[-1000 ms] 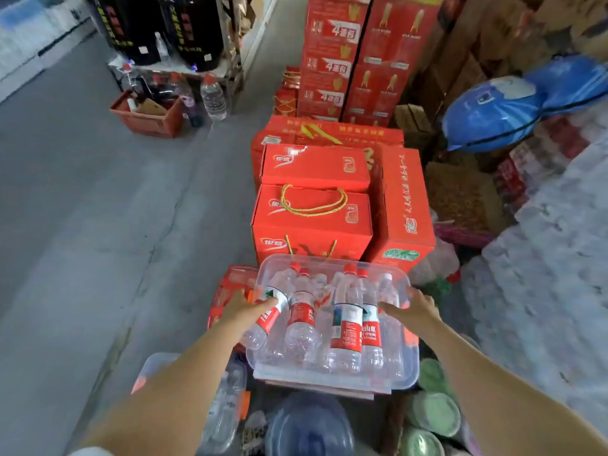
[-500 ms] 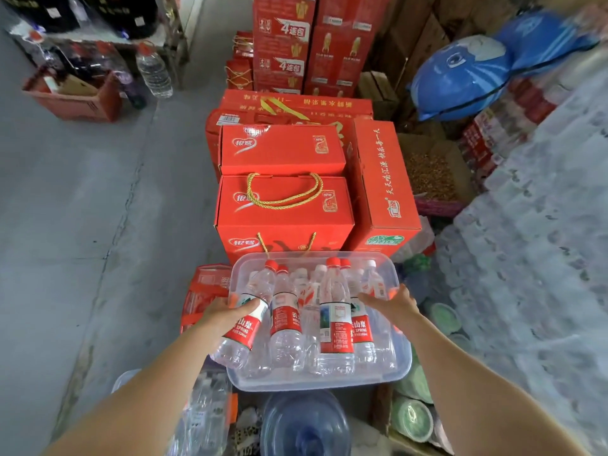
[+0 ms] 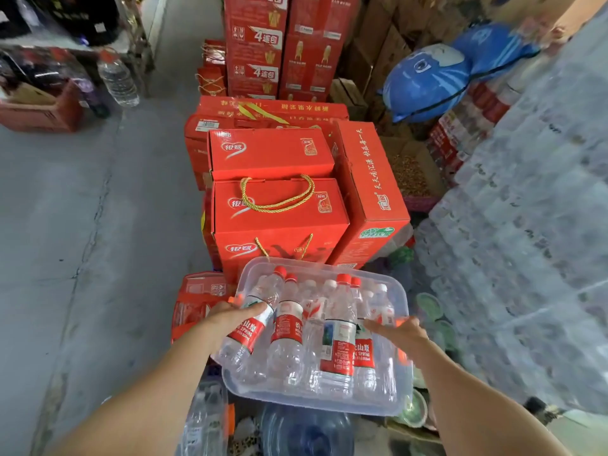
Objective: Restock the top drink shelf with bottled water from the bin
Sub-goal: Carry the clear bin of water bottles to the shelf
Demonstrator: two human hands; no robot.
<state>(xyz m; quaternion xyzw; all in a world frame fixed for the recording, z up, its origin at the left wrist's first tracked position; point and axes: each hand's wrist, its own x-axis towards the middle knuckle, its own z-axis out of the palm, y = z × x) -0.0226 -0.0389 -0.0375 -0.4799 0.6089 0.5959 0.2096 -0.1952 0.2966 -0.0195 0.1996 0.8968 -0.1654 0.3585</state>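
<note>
A clear plastic bin (image 3: 316, 398) full of water bottles (image 3: 339, 337) with red caps and red labels is held up in front of me, tilted a little. My left hand (image 3: 227, 319) grips the bin's left rim, thumb over the edge beside a leaning bottle (image 3: 253, 319). My right hand (image 3: 399, 332) grips the right rim. No drink shelf is in view.
Red gift cartons (image 3: 276, 205) are stacked just beyond the bin, taller red cartons (image 3: 283, 44) behind. Shrink-wrapped bottle packs (image 3: 526, 225) fill the right. Bare concrete floor (image 3: 82, 225) lies to the left. A large blue water jug (image 3: 306, 432) sits below the bin.
The bin has come up off the stack below and moved slightly right and nearer to me, with both hands still on its rims. The view has swung left to right.
</note>
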